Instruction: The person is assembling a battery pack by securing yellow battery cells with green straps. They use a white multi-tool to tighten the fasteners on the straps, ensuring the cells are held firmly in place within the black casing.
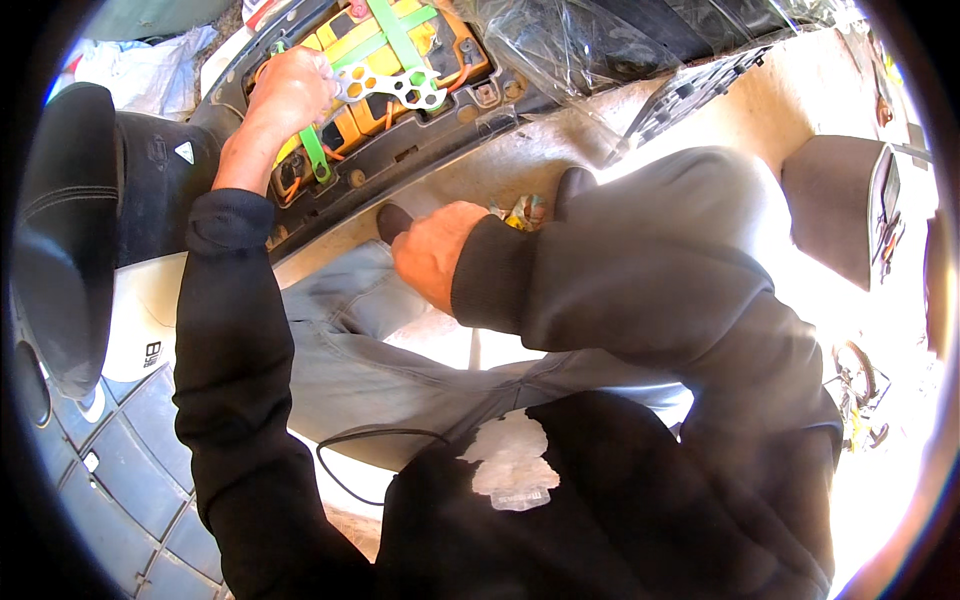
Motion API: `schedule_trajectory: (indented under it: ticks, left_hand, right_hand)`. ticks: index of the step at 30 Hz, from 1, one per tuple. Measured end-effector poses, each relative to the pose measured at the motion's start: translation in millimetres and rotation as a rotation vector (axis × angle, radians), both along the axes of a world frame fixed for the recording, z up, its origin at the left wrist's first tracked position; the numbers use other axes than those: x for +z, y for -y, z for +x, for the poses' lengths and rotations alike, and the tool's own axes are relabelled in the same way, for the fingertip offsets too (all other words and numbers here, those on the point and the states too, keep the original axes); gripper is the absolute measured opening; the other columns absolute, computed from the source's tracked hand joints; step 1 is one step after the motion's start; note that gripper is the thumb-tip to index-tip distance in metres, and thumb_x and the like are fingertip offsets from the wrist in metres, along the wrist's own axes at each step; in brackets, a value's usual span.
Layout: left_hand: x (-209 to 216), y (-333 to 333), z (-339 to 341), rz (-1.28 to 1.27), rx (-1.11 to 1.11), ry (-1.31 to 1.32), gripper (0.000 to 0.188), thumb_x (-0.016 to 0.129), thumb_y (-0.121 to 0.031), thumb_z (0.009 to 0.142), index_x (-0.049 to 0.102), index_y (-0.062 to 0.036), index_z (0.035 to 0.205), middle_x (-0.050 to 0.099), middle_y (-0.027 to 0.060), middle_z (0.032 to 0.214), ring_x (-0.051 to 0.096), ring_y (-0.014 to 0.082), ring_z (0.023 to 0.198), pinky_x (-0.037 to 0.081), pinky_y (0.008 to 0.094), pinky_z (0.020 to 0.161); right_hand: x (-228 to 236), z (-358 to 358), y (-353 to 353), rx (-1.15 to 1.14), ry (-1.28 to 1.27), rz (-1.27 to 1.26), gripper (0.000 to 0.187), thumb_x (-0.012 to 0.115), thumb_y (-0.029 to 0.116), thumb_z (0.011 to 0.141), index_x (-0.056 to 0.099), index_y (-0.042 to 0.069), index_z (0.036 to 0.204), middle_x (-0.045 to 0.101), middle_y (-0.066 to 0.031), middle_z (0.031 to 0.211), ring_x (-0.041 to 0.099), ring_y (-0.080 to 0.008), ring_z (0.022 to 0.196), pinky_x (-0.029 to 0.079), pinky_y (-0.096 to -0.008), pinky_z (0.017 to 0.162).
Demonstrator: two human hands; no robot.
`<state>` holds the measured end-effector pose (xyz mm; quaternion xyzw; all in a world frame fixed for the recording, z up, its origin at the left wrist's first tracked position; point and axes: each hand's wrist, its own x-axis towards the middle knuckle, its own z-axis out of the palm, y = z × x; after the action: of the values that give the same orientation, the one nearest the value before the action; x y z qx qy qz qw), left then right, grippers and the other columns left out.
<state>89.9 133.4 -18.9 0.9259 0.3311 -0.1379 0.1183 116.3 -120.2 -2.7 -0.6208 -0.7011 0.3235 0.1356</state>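
My left hand point(288, 92) is closed at the upper left, over the edge of an open battery compartment. From its fingers a flat silver multi-hole wrench point(400, 86) sticks out to the right, above the batteries. Yellow-orange batteries point(345, 125) sit in the black compartment, crossed by bright green straps point(396, 38) and orange wires. My right hand point(437, 252) is held lower, apart from the compartment and above my legs. Its fingers curl inward, and whatever they may hold is hidden.
A black padded seat point(70, 230) stands at the left, beside grey-blue panels point(140, 450). Clear plastic sheeting point(545, 60) covers dark parts at the top. A black grille-like panel point(690, 95) and a dark box-shaped case point(838, 205) are at the right. My shoes flank a small crumpled wrapper point(524, 212).
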Motion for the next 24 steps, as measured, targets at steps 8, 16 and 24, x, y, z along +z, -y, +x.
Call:
schedule_trajectory:
  ticks: [8, 16, 24]
  left_hand:
    - [0.7, -7.2, 33.1, 0.056, -0.203, -0.073, 0.009, 0.058, -0.005, 0.082, 0.06, 0.0023, 0.087, 0.062, 0.0111, 0.068, 0.064, 0.0193, 0.057, 0.051, 0.0336, 0.058]
    - [14.1, 5.4, 58.1, -0.238, -0.084, 0.138, 0.002, 0.05, 0.0, 0.078, 0.051, -0.0007, 0.077, 0.056, 0.0083, 0.066, 0.059, 0.0178, 0.053, 0.045, 0.0319, 0.046]
    - [10.0, -9.2, 74.8, -0.076, -0.389, -0.006, 0.015, 0.059, -0.014, 0.08, 0.056, -0.0016, 0.073, 0.055, 0.0102, 0.066, 0.057, 0.0217, 0.055, 0.046, 0.0347, 0.053]
  right_hand:
    - [-2.3, 1.7, 4.7, -0.018, -0.008, -0.017, 0.019, 0.054, 0.015, 0.081, 0.07, 0.005, 0.08, 0.068, -0.0163, 0.081, 0.068, -0.0321, 0.079, 0.053, -0.0403, 0.069]
    - [-6.2, 1.5, 7.5, -0.022, -0.012, 0.001, 0.02, 0.053, 0.014, 0.08, 0.07, 0.004, 0.078, 0.068, -0.0166, 0.079, 0.067, -0.0326, 0.076, 0.053, -0.0409, 0.069]
    - [-6.5, 4.5, 8.8, -0.007, 0.002, -0.01, 0.018, 0.054, 0.015, 0.08, 0.07, 0.006, 0.08, 0.068, -0.0154, 0.079, 0.068, -0.0318, 0.076, 0.053, -0.0402, 0.067]
